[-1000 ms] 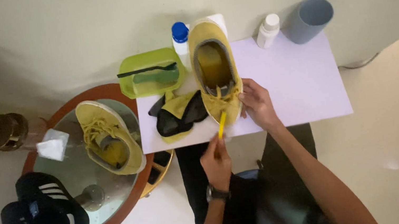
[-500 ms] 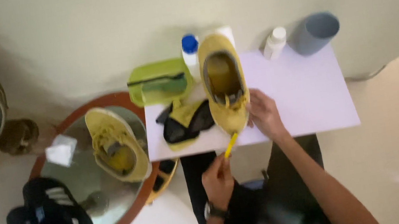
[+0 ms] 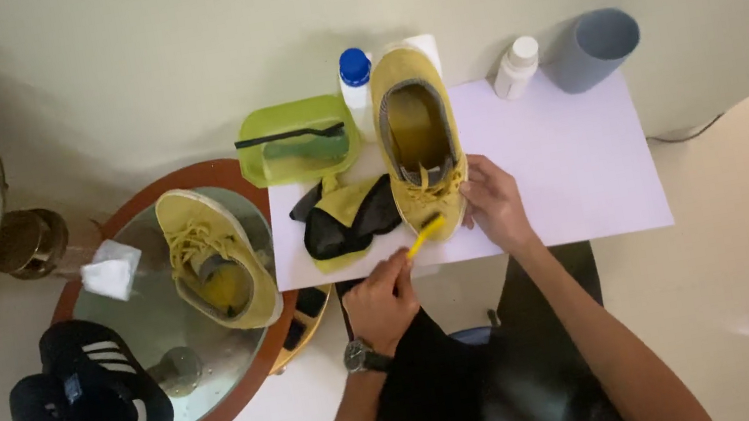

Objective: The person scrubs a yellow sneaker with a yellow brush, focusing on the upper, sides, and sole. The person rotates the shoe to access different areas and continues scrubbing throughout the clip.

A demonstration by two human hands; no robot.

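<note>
Left hand [image 3: 381, 302] has its grip clamped on a yellow brush [image 3: 423, 235], bristles at the toe of the yellow shoe [image 3: 419, 138]. Right hand [image 3: 491, 202] holds that toe, closer in. Shoe's on the bench [image 3: 567, 160], long axis pointing straight away from me.

My left hand [image 3: 383, 301], a watch on its wrist, is curled into a fist; my right hand [image 3: 492, 204] rests cupped, fingers bent.
</note>
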